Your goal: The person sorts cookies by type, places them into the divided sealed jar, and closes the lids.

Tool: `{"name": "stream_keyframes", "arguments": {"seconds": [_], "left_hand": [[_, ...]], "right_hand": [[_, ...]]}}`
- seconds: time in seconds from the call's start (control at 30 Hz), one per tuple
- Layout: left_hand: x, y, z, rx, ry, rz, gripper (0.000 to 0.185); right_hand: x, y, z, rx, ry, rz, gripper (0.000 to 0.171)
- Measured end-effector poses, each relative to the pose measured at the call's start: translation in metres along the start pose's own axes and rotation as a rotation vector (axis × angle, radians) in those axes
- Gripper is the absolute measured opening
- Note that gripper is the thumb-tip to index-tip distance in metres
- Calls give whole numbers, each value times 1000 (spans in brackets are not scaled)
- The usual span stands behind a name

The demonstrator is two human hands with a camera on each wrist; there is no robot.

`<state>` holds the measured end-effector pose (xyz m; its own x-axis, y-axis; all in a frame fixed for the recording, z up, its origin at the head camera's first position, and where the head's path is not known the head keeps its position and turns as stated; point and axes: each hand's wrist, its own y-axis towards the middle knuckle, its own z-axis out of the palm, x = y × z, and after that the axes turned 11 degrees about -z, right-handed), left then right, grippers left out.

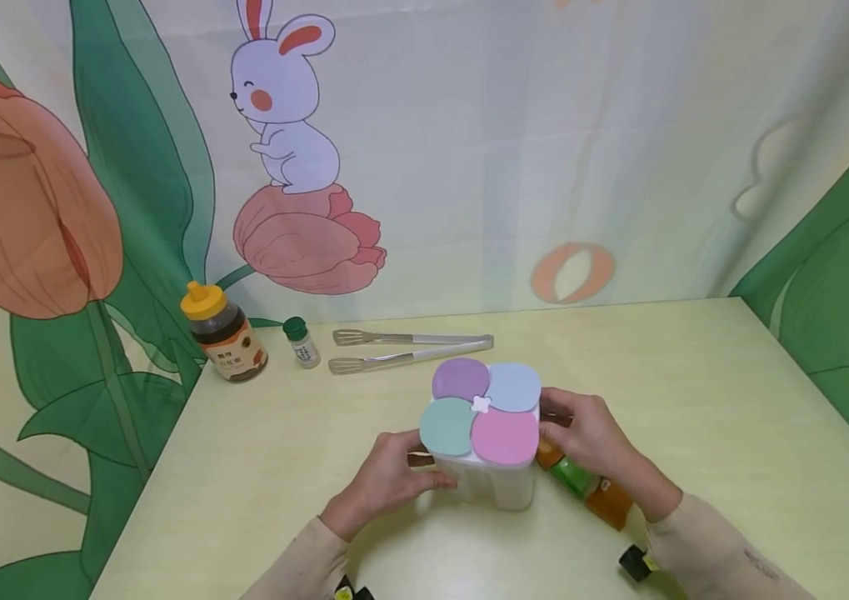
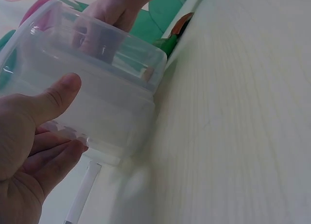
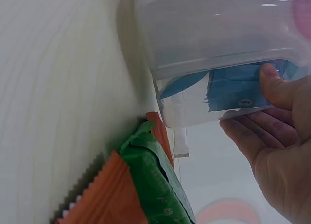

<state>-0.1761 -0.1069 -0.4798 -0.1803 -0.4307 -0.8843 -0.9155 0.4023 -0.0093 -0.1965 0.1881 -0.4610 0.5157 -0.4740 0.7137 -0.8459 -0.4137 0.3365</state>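
Flanking a lidded container [image 1: 482, 435], left hand [image 1: 392, 475] and right hand [image 1: 593, 435] pinching its sides (both slanting inward)

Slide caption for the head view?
Left hand and right hand hold a container with four coloured lids beside a packet.

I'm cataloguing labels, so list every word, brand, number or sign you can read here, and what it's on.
No text reads clearly.
Yellow-capped squeeze bottle: Chinese characters, too small.
Green-capped shaker: label too small.
Orange-and-green packet: pale marks, too blurred.
Blue packet, seen through the translucent container: white emblem, too small.
Right sleeve: dark script-like mark, too blurred.
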Motion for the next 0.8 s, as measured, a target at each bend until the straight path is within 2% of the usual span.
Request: {"name": "stream_keyframes", "arguments": {"seconds": [0.13, 0.57, 0.8], "left_hand": [[1, -1, 1, -9, -15, 16, 46], [1, -1, 6, -55, 22, 32, 48], [1, -1, 7, -73, 43, 21, 50]], "right_hand": [[-1, 3, 0, 13, -3, 13, 38], [-9, 12, 0, 14, 5, -40, 35], [-12, 14, 0, 17, 18, -53, 33]]}}
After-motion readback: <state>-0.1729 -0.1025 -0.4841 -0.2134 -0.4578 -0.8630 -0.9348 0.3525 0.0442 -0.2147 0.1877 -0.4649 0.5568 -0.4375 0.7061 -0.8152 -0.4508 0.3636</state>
